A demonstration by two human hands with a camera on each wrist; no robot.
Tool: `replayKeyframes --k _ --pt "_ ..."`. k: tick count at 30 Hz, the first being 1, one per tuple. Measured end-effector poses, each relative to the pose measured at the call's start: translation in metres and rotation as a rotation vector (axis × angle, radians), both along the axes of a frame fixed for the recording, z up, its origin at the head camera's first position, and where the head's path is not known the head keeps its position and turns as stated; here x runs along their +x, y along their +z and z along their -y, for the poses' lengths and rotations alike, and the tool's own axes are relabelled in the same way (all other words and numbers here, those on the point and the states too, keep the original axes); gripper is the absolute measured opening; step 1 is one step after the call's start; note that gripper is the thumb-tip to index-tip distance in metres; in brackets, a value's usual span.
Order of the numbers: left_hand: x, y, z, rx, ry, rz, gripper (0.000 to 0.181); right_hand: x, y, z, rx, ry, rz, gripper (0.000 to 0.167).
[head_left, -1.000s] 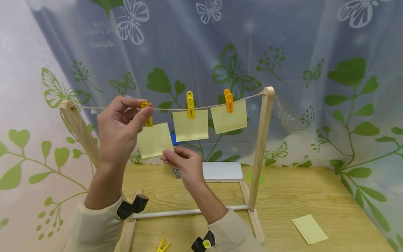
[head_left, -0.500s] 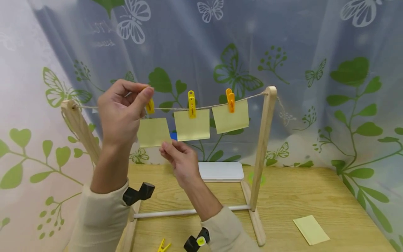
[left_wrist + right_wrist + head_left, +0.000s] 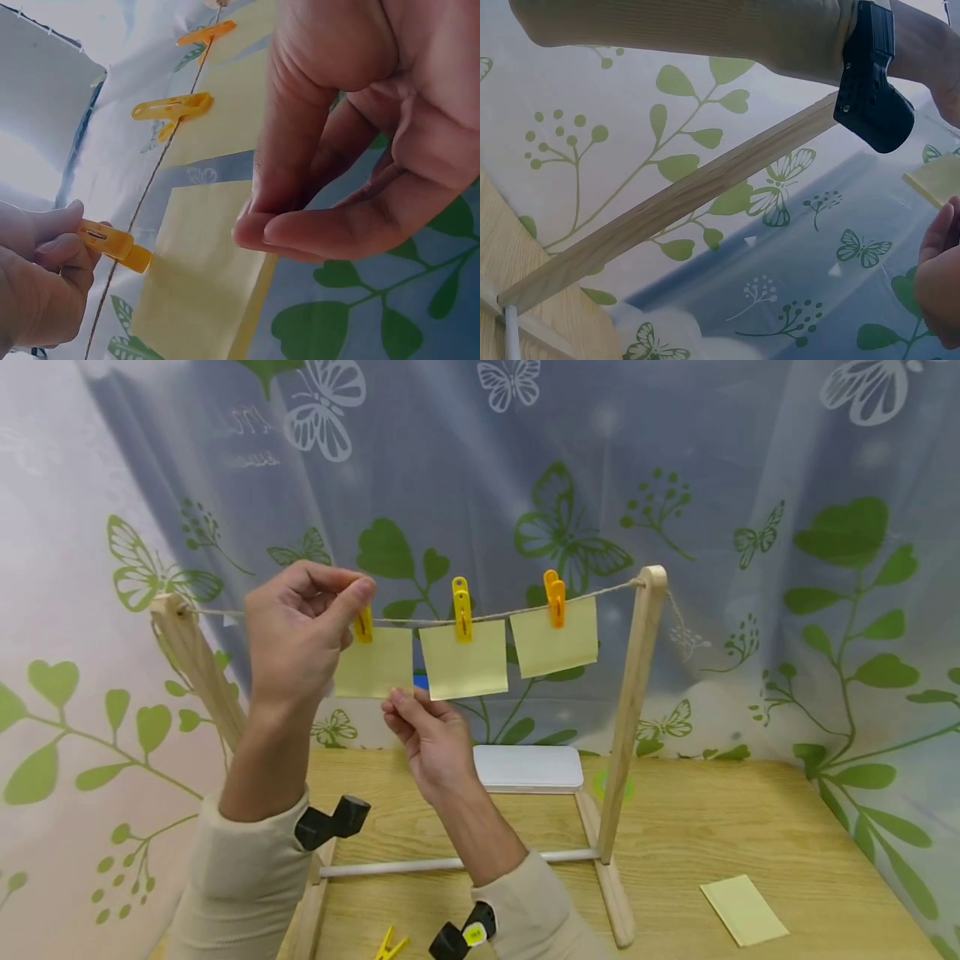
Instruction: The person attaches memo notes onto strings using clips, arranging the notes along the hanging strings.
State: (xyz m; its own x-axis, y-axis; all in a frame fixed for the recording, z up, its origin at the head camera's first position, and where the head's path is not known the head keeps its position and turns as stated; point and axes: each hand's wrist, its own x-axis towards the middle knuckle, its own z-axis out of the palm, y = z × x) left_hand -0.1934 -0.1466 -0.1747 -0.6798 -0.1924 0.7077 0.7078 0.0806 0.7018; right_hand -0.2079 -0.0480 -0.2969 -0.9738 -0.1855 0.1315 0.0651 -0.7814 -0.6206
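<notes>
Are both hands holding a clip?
No, the left hand pinches a yellow clip, while the right hand pinches the bottom of a paper.

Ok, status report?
Left hand pinches yellow plastic clothespin. Right hand pinches yellow rectangular paper at lower edge. Clothespin at paper's top edge. No obstruction visible.

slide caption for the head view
Left hand holding a yellow clip at the string, right hand pinching a yellow note near its bottom.

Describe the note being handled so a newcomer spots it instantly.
Find the wooden frame standing on the table, with a string across its top. In the head view, take the leftmost note along that string. Unlike the middle note and right note, it is pinched at its lower right corner by the right hand.
</notes>
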Motion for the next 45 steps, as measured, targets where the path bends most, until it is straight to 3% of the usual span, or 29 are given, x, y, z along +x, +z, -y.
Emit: replayKeyframes --k 7,16,25,32,38,45 --pt "-0.002 -0.002 0.001 -0.018 0.045 0.037 0.006 0.001 -0.001 -0.002 0.011 0.009 -0.012 0.032" --pt "-0.001 -0.003 -0.001 -0.026 0.019 0.052 0.014 0.000 -0.009 -0.003 0.004 0.033 -0.097 0.033" --pt "0.005 -0.005 -0.003 -0.107 0.075 0.144 0.011 0.002 -0.001 -0.006 -0.017 0.044 -0.048 0.041" --pt "0.006 -0.009 -0.002 -0.208 0.179 0.171 0.025 0.001 0.000 -0.005 -0.011 0.065 -0.062 0.040" --pt "0.006 -0.010 -0.002 -0.198 0.208 0.181 0.029 0.002 0.000 -0.004 -0.022 0.056 -0.056 0.040" --pt "0.006 -0.009 -0.004 -0.220 0.227 0.148 0.027 0.001 -0.003 -0.007 -0.012 0.070 -0.074 0.038"
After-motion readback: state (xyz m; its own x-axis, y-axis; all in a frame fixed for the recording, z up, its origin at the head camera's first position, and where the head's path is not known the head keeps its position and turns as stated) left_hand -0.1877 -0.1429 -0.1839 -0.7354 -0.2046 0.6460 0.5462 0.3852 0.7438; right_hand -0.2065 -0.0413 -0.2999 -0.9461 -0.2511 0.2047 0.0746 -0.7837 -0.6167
